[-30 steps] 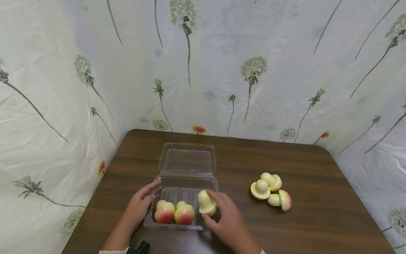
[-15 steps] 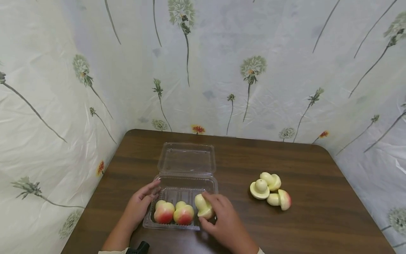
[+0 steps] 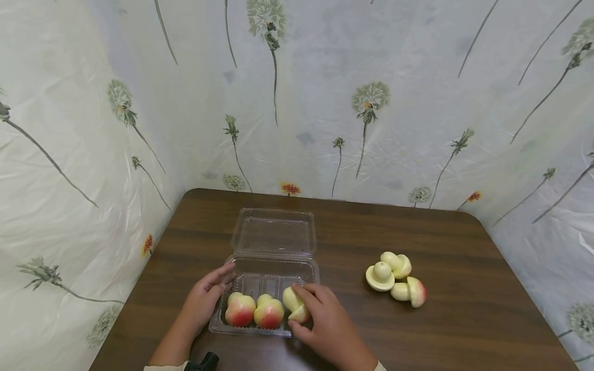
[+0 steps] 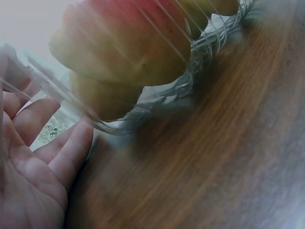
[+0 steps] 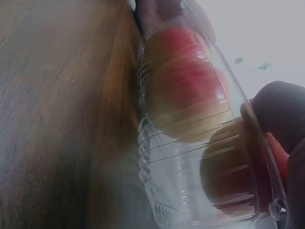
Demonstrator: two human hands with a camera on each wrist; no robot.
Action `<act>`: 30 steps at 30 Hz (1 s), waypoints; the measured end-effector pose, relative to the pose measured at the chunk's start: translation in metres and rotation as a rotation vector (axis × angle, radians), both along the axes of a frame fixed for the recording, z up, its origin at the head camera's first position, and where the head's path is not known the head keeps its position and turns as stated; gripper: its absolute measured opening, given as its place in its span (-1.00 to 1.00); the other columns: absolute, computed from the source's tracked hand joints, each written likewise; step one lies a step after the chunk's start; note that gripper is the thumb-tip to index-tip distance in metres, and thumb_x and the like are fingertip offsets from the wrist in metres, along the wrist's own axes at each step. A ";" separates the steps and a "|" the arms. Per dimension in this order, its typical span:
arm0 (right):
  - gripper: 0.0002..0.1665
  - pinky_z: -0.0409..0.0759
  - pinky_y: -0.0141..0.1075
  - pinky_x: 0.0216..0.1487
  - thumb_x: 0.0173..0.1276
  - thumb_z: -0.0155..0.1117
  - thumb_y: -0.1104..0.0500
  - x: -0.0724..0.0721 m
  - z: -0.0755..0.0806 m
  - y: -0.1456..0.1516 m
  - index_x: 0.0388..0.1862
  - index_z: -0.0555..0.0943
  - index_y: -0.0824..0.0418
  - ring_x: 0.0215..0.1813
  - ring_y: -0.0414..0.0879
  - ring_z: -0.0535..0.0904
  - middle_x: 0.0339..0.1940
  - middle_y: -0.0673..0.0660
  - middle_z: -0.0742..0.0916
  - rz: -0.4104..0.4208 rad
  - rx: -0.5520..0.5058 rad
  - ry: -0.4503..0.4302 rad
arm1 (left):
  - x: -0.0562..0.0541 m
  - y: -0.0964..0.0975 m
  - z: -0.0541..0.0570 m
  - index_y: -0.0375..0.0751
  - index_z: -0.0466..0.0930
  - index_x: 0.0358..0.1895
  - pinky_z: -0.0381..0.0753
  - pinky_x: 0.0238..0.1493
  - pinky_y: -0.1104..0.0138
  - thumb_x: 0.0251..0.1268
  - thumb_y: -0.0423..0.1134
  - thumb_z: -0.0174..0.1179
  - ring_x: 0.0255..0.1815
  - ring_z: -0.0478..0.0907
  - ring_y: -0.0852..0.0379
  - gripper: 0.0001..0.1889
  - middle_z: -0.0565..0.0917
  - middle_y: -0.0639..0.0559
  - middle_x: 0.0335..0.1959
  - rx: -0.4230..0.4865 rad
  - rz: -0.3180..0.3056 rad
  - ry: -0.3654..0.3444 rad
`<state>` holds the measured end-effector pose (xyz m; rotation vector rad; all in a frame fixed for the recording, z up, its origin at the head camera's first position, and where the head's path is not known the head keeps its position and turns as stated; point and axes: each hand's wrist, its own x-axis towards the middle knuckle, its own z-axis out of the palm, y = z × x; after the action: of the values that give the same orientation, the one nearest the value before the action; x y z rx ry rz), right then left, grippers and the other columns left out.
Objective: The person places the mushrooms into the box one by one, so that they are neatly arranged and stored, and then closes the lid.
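In the head view, my right hand (image 3: 327,322) pinches a pale yellow toy mushroom (image 3: 292,299) between thumb and fingers, inside the right part of a clear plastic clamshell box (image 3: 264,268). The hand covers part of this mushroom, which lies tilted. To its left, two toy mushrooms (image 3: 268,313) with red-blushed caps sit side by side along the box's near side. My left hand (image 3: 204,296) rests against the box's left edge, its fingers fairly straight. In the left wrist view, the left fingertips (image 4: 81,136) touch the plastic wall.
Several toy mushrooms (image 3: 380,275) lie in a cluster on the dark wooden table (image 3: 455,247), right of the box. The clear lid (image 3: 274,232) lies folded back behind the box. Flower-printed sheeting (image 3: 320,93) borders the table's back and sides.
My right hand has carried its mushroom slightly left and down in the box, nearer the other two, and the mushroom has tilted. My left hand and the box look unmoved.
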<state>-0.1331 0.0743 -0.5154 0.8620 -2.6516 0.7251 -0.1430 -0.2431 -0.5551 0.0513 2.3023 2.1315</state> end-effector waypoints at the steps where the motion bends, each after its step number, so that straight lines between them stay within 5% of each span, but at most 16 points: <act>1: -0.19 0.68 -0.18 0.13 0.12 0.61 -0.11 0.000 0.000 0.000 0.38 0.63 0.01 0.17 -0.17 0.56 0.15 -0.06 0.67 -0.001 0.007 0.001 | 0.000 0.000 0.000 -0.38 0.46 0.46 0.56 0.30 0.46 0.52 -0.54 -0.13 0.48 0.46 -0.20 -0.50 0.36 -0.14 0.60 0.000 -0.001 -0.006; 30: -0.50 0.51 -0.22 0.05 0.18 0.49 -0.18 -0.009 0.003 -0.005 0.05 0.76 0.02 -0.09 -0.21 0.44 -0.21 -0.16 0.61 0.053 0.136 0.039 | 0.000 -0.001 0.000 -0.37 0.46 0.46 0.55 0.29 0.50 0.53 -0.53 -0.12 0.48 0.45 -0.24 -0.50 0.37 -0.15 0.60 0.005 -0.013 0.005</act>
<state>-0.1419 0.0694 -0.5122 0.9742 -2.6776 0.5393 -0.1433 -0.2437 -0.5546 0.0713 2.2934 2.1336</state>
